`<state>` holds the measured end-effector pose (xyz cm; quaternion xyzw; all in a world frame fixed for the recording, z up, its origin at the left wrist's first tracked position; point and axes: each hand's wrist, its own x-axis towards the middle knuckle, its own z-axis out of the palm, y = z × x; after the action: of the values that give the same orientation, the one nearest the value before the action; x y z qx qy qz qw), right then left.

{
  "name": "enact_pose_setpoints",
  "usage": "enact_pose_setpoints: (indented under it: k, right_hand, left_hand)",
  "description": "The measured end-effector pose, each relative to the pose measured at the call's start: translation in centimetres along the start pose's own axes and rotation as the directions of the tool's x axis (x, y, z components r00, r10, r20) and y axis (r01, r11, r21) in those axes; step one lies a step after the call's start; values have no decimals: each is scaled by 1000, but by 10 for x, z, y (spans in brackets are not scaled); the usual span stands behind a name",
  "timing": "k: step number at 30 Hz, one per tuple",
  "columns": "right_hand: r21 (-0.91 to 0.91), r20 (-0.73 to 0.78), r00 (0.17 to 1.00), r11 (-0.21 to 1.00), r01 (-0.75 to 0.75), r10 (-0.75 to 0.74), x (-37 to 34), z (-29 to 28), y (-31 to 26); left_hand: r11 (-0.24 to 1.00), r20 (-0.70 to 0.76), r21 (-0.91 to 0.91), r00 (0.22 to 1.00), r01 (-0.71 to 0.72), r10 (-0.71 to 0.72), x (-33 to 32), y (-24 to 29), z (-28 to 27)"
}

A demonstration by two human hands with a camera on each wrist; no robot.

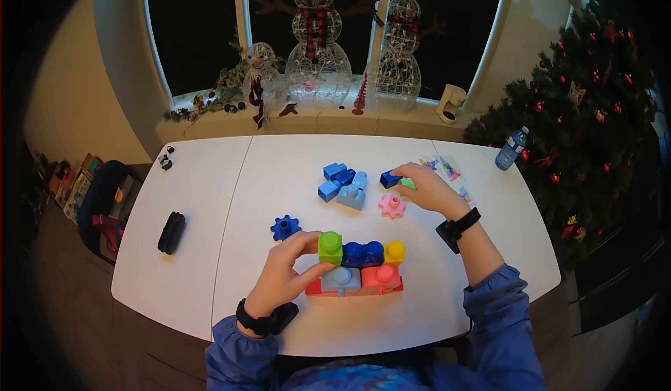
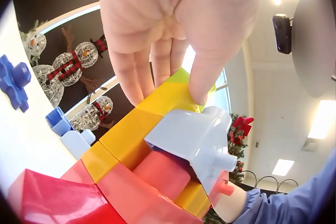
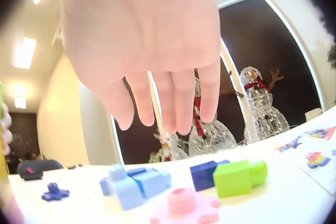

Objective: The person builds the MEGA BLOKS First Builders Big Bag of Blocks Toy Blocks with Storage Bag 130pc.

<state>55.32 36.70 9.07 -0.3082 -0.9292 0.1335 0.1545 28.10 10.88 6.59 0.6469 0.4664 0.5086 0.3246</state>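
My left hand (image 1: 285, 271) grips a lime green block (image 1: 330, 248) between thumb and fingers at the upper left of a block build. The build also has a dark blue block (image 1: 363, 254), a yellow block (image 1: 395, 251), a light blue block (image 1: 340, 278) and a coral block (image 1: 381, 277), with red pieces (image 1: 314, 288) at its base. Farther back, my right hand (image 1: 432, 194) reaches over another green block (image 3: 233, 178) and a dark blue block (image 3: 202, 175). Its fingers point down loosely extended, above the blocks in the right wrist view. Just in front lies a pink gear (image 1: 392, 206).
Light and dark blue blocks (image 1: 351, 197) cluster beyond the build, and a blue gear (image 1: 285, 227) lies to its left. Picture sheets (image 1: 451, 171) and a water bottle (image 1: 512, 148) are at the back right. A black case (image 1: 171, 233) lies far left.
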Motion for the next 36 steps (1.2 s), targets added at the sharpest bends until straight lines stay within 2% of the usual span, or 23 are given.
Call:
enact_pose_setpoints:
  k: [6, 9, 12, 15, 18, 21, 22, 24, 26, 29, 33, 36]
  right_hand:
    - [-290, 41, 994, 953, -88, 104, 31, 51, 37]
    - [-383, 77, 987, 918, -104, 143, 37, 56, 38]
    - [-385, 62, 989, 918, -99, 132, 40, 62, 49]
    - [-114, -50, 990, 984, -139, 134, 36, 43, 36]
    - [8, -254, 966, 999, 45, -41, 27, 24, 12]
    - [353, -104, 991, 934, -48, 90, 12, -19, -51]
    - [392, -118, 988, 919, -42, 96, 6, -25, -64]
    - [458, -54, 994, 886, -64, 99, -5, -34, -85]
    - [427, -58, 998, 903, 40, -16, -12, -38, -96]
    - [332, -179, 956, 901, 280, -232, -21, -42, -119]
    - [432, -71, 948, 847, 310, -311, -32, -49, -140]
    - [453, 9, 950, 848, 274, -312, -36, -39, -145]
  left_hand:
    - [1000, -25, 4, 1000, -7, 8, 0, 1, 1]
    - [1000, -22, 10, 1000, -9, 9, 0, 1, 0]
    - [1000, -28, 16, 1000, -14, 14, 0, 2, 1]
    - [999, -35, 25, 999, -20, 21, -1, 2, 1]
    - [999, -38, 29, 999, -37, 38, -1, 2, 1]
    - [999, -37, 32, 999, -35, 36, 0, 2, 1]
    - [999, -36, 28, 999, -34, 35, 0, 2, 2]
    - [999, -36, 28, 999, -32, 33, 0, 1, 2]
    - [999, -34, 35, 999, -29, 30, 0, 2, 1]
    - [997, -55, 42, 997, -58, 60, 0, 0, 3]
    - [997, -55, 38, 996, -67, 69, 0, -1, 3]
    - [997, -58, 32, 995, -76, 77, 0, -2, 3]
